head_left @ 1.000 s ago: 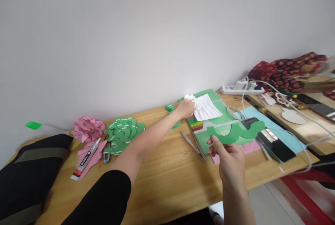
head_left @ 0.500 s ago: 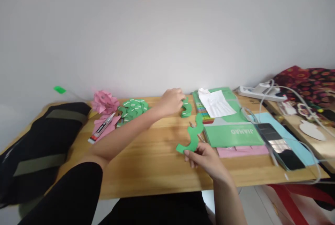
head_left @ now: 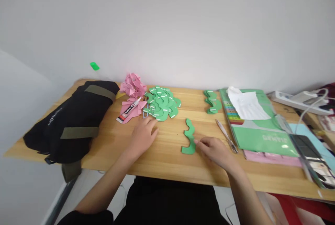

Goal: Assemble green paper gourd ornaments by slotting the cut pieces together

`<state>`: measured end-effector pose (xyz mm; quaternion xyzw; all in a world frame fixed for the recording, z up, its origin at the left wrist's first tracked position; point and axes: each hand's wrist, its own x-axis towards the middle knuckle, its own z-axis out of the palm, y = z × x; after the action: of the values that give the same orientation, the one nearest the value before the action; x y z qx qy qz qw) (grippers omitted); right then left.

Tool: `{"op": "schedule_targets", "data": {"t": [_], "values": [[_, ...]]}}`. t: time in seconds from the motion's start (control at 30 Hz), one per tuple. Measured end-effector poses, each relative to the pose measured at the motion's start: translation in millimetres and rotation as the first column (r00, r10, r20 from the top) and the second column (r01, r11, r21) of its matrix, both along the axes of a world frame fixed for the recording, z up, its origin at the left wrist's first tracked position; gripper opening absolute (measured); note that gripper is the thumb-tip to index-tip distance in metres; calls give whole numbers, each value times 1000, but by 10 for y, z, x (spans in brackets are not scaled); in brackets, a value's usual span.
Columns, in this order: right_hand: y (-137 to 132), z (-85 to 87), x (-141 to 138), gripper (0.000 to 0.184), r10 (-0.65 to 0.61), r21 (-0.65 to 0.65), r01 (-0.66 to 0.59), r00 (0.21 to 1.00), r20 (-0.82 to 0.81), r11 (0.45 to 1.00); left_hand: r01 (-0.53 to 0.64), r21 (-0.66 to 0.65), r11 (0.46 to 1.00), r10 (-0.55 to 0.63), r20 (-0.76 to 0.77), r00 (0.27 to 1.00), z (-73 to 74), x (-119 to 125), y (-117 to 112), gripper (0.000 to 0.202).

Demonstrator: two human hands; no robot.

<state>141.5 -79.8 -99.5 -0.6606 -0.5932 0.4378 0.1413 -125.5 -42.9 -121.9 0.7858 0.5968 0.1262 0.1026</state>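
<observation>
A green wavy-edged paper strip (head_left: 188, 137) appears to lie on the table in front of me. My right hand (head_left: 213, 151) pinches its right edge between thumb and fingers, the other fingers curled under. My left hand (head_left: 143, 135) holds nothing; its fingers are stretched out, resting near the front of a heap of green wavy paper pieces (head_left: 163, 101) with white strips on them. Partly hidden beyond its fingertips is a blue-grey looped thing (head_left: 145, 112). A small stack of green wavy pieces (head_left: 212, 102) lies farther back on the right.
A B-7000 glue tube (head_left: 128, 109) lies on pink paper, below crumpled pink scraps (head_left: 133, 85). At left is a black bag (head_left: 78, 117). A pen (head_left: 226, 135), green folder (head_left: 264, 134), white paper (head_left: 248, 104), phone (head_left: 311, 155) and power strip (head_left: 295, 100) are rightward.
My left hand has left the small green stack and moved left to the front of the heap. My right hand has lowered the wavy strip to the table. The view has shifted left.
</observation>
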Motion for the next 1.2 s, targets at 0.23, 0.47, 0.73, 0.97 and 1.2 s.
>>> {"op": "schedule_targets", "data": {"t": [0.23, 0.47, 0.73, 0.97, 1.2], "values": [[15, 66, -457, 23, 162, 164, -198, 964, 213, 966, 22, 71, 997, -21, -5, 1000, -194, -58, 301, 19], [-135, -17, -671, 24, 282, 195, -318, 940, 194, 928, 64, 181, 982, -57, -42, 997, -304, -110, 339, 16], [-351, -19, -746, 24, 312, 250, -351, 933, 180, 902, 95, 228, 969, -74, -98, 992, -298, -77, 350, 24], [-546, -57, -822, 22, 376, 242, -405, 913, 158, 882, 112, 249, 962, -82, -131, 988, -351, -67, 451, 20], [-682, -58, -776, 19, 402, 219, -412, 911, 92, 884, 260, 297, 919, -210, -190, 959, -309, -43, 526, 19]]}}
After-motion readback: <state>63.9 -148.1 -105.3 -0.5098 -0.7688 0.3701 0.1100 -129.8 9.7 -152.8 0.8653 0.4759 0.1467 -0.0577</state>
